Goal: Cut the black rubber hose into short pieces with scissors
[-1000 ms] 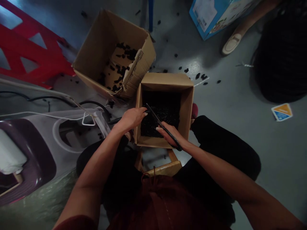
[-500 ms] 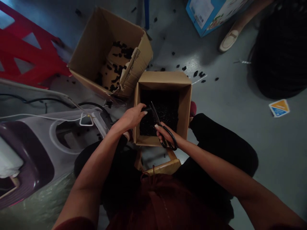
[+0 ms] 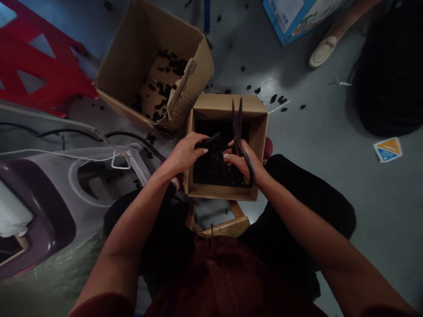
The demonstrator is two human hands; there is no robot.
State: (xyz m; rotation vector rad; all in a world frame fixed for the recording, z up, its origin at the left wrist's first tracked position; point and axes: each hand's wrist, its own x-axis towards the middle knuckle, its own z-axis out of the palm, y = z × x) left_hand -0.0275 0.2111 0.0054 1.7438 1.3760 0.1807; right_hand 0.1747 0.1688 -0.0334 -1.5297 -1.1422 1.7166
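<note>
Black ridged strip (image 3: 209, 141), thin and comb-like, is pinched in the left hand (image 3: 185, 154) above the near-left corner of the small box (image 3: 228, 103). Right hand (image 3: 241, 160) is closed on dark metal scissors (image 3: 237, 127), fingers thru the looped handles, blades slightly parted and pointing away over the box's far wall. Small box: square, plain brown cardboard, open top, packed w/ dark bits (image 3: 214, 169), too dim to tell shapes. It sits btwn the person's knees, above a wooden stool (image 3: 228, 226). Just behind-left, a big box (image 3: 132, 57), tilted, corrugated flap torn and bent inward, black chunks scattered on its bottom. More black chunks (image 3: 276, 99) lie on the smooth grey floor (image 3: 330, 145) beyond. Left: glossy purple-grey moulded shell (image 3: 42, 211) w/ cables across it, red plastic frame (image 3: 36, 70) farther back. Top right: blue carton (image 3: 297, 15), a pale shoe (image 3: 322, 50).
</note>
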